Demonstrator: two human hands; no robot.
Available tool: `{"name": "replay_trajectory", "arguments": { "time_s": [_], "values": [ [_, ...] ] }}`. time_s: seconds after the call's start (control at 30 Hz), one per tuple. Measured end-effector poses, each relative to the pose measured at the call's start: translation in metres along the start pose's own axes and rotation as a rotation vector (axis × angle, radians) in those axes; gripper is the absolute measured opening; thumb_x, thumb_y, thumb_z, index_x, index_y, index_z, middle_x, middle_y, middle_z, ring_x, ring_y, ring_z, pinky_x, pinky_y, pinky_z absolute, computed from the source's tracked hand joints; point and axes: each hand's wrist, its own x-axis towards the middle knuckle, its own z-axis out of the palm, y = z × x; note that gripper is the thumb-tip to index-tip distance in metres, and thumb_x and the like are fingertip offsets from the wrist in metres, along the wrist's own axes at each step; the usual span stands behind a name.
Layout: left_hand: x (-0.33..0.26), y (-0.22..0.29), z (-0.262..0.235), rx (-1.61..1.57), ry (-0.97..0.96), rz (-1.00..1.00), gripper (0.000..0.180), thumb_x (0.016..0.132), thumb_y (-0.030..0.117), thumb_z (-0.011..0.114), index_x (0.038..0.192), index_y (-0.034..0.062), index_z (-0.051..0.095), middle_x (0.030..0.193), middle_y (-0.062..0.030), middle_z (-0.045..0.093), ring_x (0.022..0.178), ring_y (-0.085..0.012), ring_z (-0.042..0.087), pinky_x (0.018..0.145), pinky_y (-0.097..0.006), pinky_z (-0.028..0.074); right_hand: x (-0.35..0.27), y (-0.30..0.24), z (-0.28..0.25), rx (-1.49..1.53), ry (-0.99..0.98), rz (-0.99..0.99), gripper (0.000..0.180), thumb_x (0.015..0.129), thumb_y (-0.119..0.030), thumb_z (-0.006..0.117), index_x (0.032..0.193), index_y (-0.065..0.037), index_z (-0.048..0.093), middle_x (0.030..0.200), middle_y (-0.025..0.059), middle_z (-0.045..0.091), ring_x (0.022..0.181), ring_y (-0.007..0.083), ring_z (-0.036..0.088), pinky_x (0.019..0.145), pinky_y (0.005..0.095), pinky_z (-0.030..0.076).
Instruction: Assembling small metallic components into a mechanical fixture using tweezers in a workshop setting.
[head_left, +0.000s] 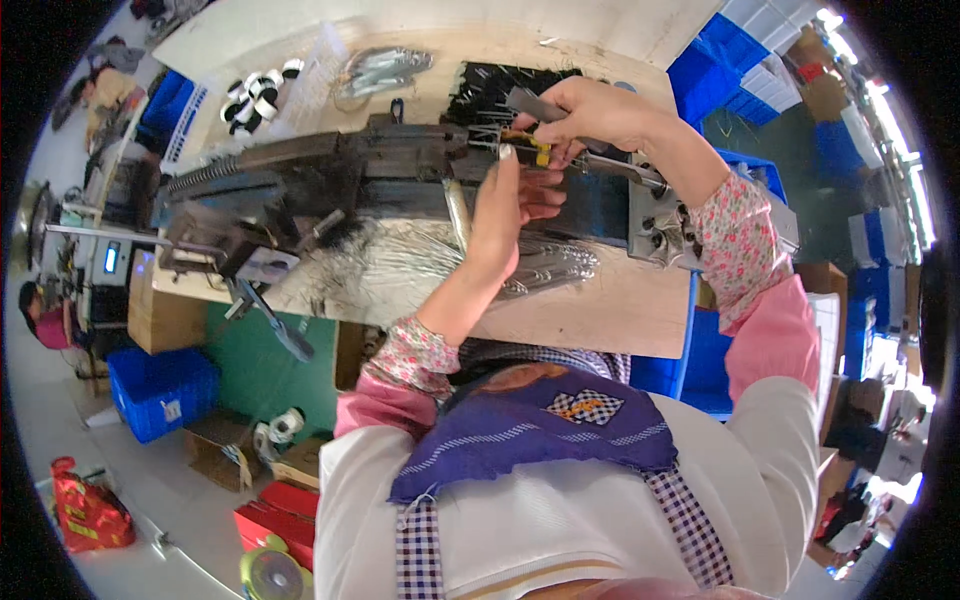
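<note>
A long dark metal bench machine (400, 165) lies across the wooden worktable. My right hand (600, 118) is over its right part, fingers closed on a flat grey metal bar (535, 104). Just beneath that hand are a small yellow part (542, 150) and thin metal rods (485, 135). My left hand (505, 210) is beside the same spot, thumb up and apart from its fingers, which point right; nothing shows in it. A silvery lever (457, 210) stands close to its wrist. Many thin metal pins (410, 260) are spread on the table below.
Black-and-white rolls (255, 100) and a bundle of metal pieces (385, 72) lie at the back left. Dark rods (500, 90) sit on a black mat behind the machine. A metal chuck (668, 235) is at the right end. Blue crates (165, 390) stand around the table.
</note>
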Motion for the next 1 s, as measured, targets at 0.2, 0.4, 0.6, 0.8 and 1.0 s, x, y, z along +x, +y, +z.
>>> {"name": "replay_trajectory", "arguments": {
  "time_s": [0.2,0.4,0.6,0.8,1.0],
  "values": [
    [-0.007,0.025,0.018,-0.695,-0.061,-0.113,0.077,0.096,0.058,0.028,0.133,-0.0098,0.031,0.137,-0.0275,0.037,0.131,-0.0347,0.038,0.109,-0.043,0.034,-0.009,-0.008,-0.001,-0.421,0.122,-0.098,0.036,0.094,-0.021,0.055,0.123,-0.001,0.055,0.103,0.014,0.057,0.084,0.02,0.061,0.064,0.0303,0.055],
    [-0.011,0.034,-0.001,-0.842,-0.165,-0.107,0.069,0.094,0.059,0.036,0.125,-0.0026,0.041,0.126,-0.0169,0.048,0.12,-0.0271,0.046,0.108,-0.04,0.034,-0.034,0.0,0.044,-0.893,0.56,-0.677,0.043,0.072,-0.002,0.06,0.115,-0.008,0.061,0.091,0.0178,0.055,0.087,0.0349,0.056,0.076,0.0403,0.047],
    [-0.02,0.032,0.002,-0.73,-0.097,-0.028,0.066,0.095,0.058,0.035,0.126,-0.0004,0.042,0.13,-0.0122,0.047,0.124,-0.024,0.043,0.11,-0.038,0.031,-0.03,0.006,0.03,-0.604,0.559,-0.433,0.016,0.076,-0.008,0.067,0.092,-0.012,0.071,0.075,0.006,0.057,0.071,0.0239,0.058,0.067,0.0346,0.042],
    [-0.024,0.027,0.005,-0.651,-0.041,0.018,0.066,0.096,0.055,0.034,0.127,-0.0035,0.041,0.131,-0.0155,0.047,0.127,-0.0269,0.042,0.112,-0.041,0.029,-0.019,0.004,0.045,-0.658,0.507,-0.487,0.016,0.076,-0.008,0.067,0.092,-0.012,0.071,0.076,0.0041,0.057,0.075,0.0221,0.057,0.078,0.0346,0.038],
    [-0.021,0.032,0.002,-0.61,-0.042,0.009,0.066,0.097,0.054,0.033,0.125,-0.0044,0.043,0.129,-0.0161,0.05,0.125,-0.0274,0.044,0.112,-0.042,0.029,-0.032,0.002,0.036,-0.79,0.509,-0.534,0.016,0.077,-0.009,0.066,0.092,-0.012,0.071,0.075,0.0038,0.057,0.076,0.0222,0.058,0.082,0.0348,0.039]
  ]
}}
